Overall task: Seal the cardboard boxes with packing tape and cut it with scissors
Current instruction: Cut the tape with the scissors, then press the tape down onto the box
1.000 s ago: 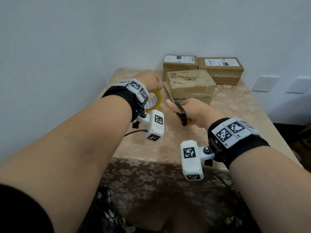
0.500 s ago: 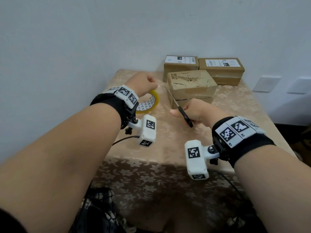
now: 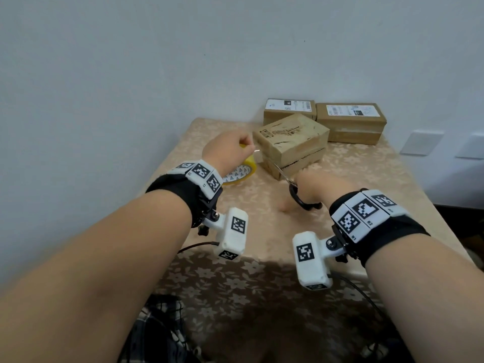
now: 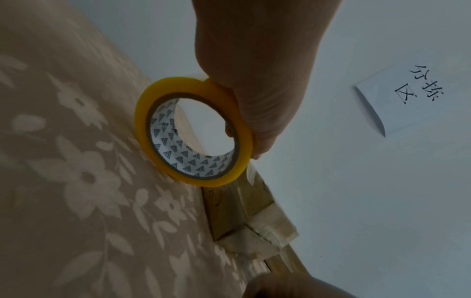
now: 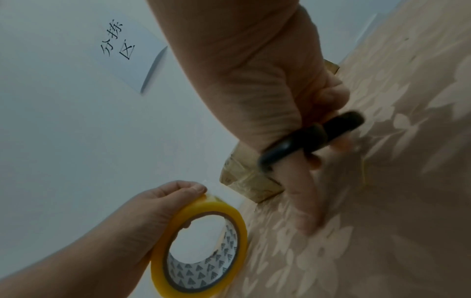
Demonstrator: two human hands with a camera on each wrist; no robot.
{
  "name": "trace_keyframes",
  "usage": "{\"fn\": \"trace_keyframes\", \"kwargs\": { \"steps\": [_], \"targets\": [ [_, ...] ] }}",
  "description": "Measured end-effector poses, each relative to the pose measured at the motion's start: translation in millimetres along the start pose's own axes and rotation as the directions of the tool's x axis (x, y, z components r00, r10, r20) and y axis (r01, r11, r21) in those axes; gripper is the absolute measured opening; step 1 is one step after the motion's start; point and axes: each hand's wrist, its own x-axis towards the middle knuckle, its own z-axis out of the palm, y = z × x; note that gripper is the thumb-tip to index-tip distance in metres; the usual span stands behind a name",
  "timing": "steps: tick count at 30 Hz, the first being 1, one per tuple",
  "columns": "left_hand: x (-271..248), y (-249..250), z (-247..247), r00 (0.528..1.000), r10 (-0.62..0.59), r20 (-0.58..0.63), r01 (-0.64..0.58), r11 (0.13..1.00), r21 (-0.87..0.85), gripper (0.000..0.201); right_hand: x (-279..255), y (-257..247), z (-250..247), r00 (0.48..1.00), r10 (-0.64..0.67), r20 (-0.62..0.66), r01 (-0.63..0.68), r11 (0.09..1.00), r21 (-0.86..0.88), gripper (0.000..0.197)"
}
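A tight grip is kept on the tape roll [image 4: 193, 133] by the left hand [image 3: 227, 150] and on the scissors [image 3: 296, 189] by the right hand [image 3: 314, 187]; the thin, sticky tape is best held by its stiff ring.

We wear black wristbands [image 3: 180, 189] topped with white blocks bearing black square-pattern markers; a white camera housing [image 3: 311, 260] hangs bolted under each wrist, thin black cables trailing. Forearms bare.

Yellow tape roll [image 4: 193, 133]; black-handled scissors [image 5: 309, 137]
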Motion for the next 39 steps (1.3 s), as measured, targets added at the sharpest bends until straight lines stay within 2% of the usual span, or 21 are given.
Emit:
{"fn": "trace_keyframes", "kwargs": {
  "steps": [2,3,6,8,10,11,13,15,16,17,18,19,20,21,23,24,26,30,34,37,39],
  "targets": [
    [0.3,2.4,1.3,1.000,0.006,0.004,-0.006,1.000,0.010,0.014,0.1,1.0,2.5,0.999,0.003,0.038,-0.001,0.999,-0.036,0.052],
    [1.0,4.0,1.2,1.000,0.014,0.014,-0.014,1.000,0.020,0.013,1.9,2.5,3.9,1.000,0.001,0.021,0.000,0.999,-0.046,0.054],
    [5.2,7.8,-1.7,0.998,0.042,0.045,-0.044,0.999,0.028,0.013,8.2,7.6,5.5,0.997,-0.021,-0.080,0.021,1.000,-0.008,0.037],
    [6.4,5.4,-4.7,0.999,0.025,0.024,-0.024,1.000,-0.015,0.015,4.3,8.7,3.5,0.992,-0.046,-0.116,0.053,0.997,0.054,0.023],
    [5.7,-1.1,-7.9,0.999,-0.016,-0.037,0.013,0.996,-0.089,0.015,0.1,8.1,1.0,0.986,-0.106,-0.129,0.117,0.990,0.083,0.039],
    [4.3,-4.7,-9.4,0.996,-0.035,-0.079,0.024,0.991,-0.131,0.015,-1.4,7.6,-0.5,0.980,-0.150,-0.134,0.163,0.982,0.093,0.038],
    [0.0,-10.5,-11.8,0.985,-0.062,-0.160,0.033,0.984,-0.176,0.016,-3.7,7.6,-3.5,0.959,-0.199,-0.203,0.218,0.973,0.078,0.022],
    [-5.7,-14.6,-12.5,0.971,-0.081,-0.224,0.038,0.981,-0.189,0.014,1.9,11.4,-5.2,0.909,-0.161,-0.385,0.233,0.961,0.149,0.018],
    [-7.7,-17.0,-11.9,0.965,-0.080,-0.251,0.030,0.980,-0.197,0.013,5.0,12.4,-5.7,0.858,-0.115,-0.501,0.248,0.946,0.208,0.017],
    [-8.8,-19.3,-10.7,0.959,-0.077,-0.274,0.019,0.978,-0.208,0.012,9.7,13.6,-5.5,0.777,-0.072,-0.625,0.275,0.932,0.235,0.019],
    [-8.9,-21.2,-9.4,0.955,-0.075,-0.287,0.012,0.976,-0.216,0.011,14.5,13.9,-5.6,0.691,-0.046,-0.722,0.289,0.932,0.218,0.026],
    [-8.0,-22.5,-8.4,0.954,-0.075,-0.289,0.011,0.976,-0.219,0.011,21.0,13.6,-6.4,0.628,-0.040,-0.777,0.289,0.939,0.185,0.036],
    [-6.5,-23.8,-7.6,0.957,-0.075,-0.282,0.013,0.977,-0.215,0.012,26.2,11.4,-8.8,0.609,-0.053,-0.791,0.289,0.944,0.159,0.044],
    [-5.4,-24.3,-7.2,0.960,-0.069,-0.273,0.012,0.979,-0.206,0.013,32.7,7.9,-11.9,0.628,-0.073,-0.775,0.287,0.947,0.143,0.051],
    [-3.7,-23.6,-7.8,0.963,-0.046,-0.267,-0.007,0.981,-0.192,0.014,48.6,-0.7,-17.5,0.716,-0.093,-0.692,0.277,0.948,0.159,0.058],
    [-3.2,-23.5,-7.7,0.963,-0.041,-0.268,-0.013,0.980,-0.196,0.014,57.0,-4.4,-18.6,0.762,-0.087,-0.642,0.263,0.947,0.183,0.059],
    [-1.8,-24.6,-6.9,0.963,-0.047,-0.265,-0.011,0.977,-0.212,0.013,72.9,-8.1,-15.4,0.813,-0.067,-0.579,0.224,0.953,0.204,0.057],
    [1.0,-26.0,-5.6,0.969,-0.035,-0.244,-0.018,0.977,-0.212,0.013,85.9,-13.1,-4.1,0.808,-0.012,-0.589,0.135,0.977,0.167,0.051],
    [0.4,-24.7,-2.6,0.974,-0.035,-0.223,-0.017,0.974,-0.226,0.013,85.2,-18.9,0.9,0.783,0.016,-0.622,0.120,0.977,0.176,0.068],
    [0.1,-20.9,-2.6,0.975,-0.034,-0.221,-0.018,0.973,-0.230,0.012,82.7,-15.5,-3.3,0.813,-0.007,-0.583,0.122,0.980,0.158,0.080],
    [0.6,-18.0,-4.5,0.972,-0.026,-0.232,-0.029,0.972,-0.234,0.012,77.6,-10.6,-13.0,0.827,-0.023,-0.562,0.147,0.974,0.176,0.074]
  ]
}}
